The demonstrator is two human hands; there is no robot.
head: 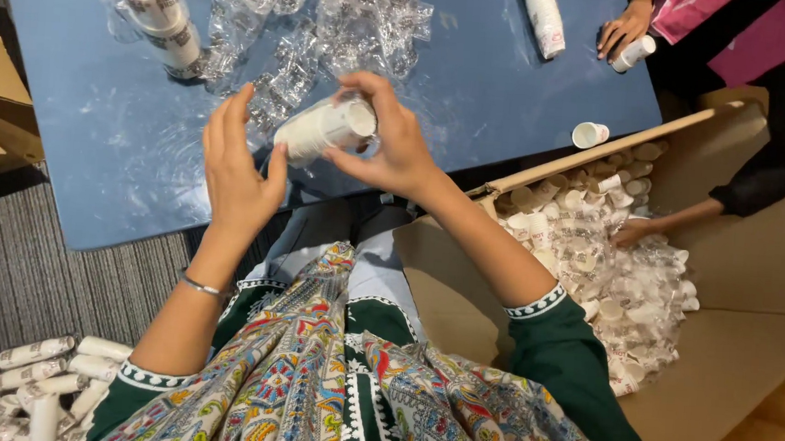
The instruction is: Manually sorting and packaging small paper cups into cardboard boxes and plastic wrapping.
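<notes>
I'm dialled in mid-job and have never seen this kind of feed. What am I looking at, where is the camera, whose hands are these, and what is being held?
There is no machine here. The single picture comes from a camera worn on a person's head, looking down over their patterned clothing at their two bare hands. The right hand grips a short stack of small white paper cups lying sideways; the left hand is open beside the stack's other end, and whether it touches is hard to tell. Below is a blue table carrying crumpled clear plastic wrappers and a wrapped cup stack. To the right, an open cardboard box holds loose cups and wrappers. A co-worker's hand at top right holds another cup stack. More wrapped stacks lie on the floor at lower left.
</notes>
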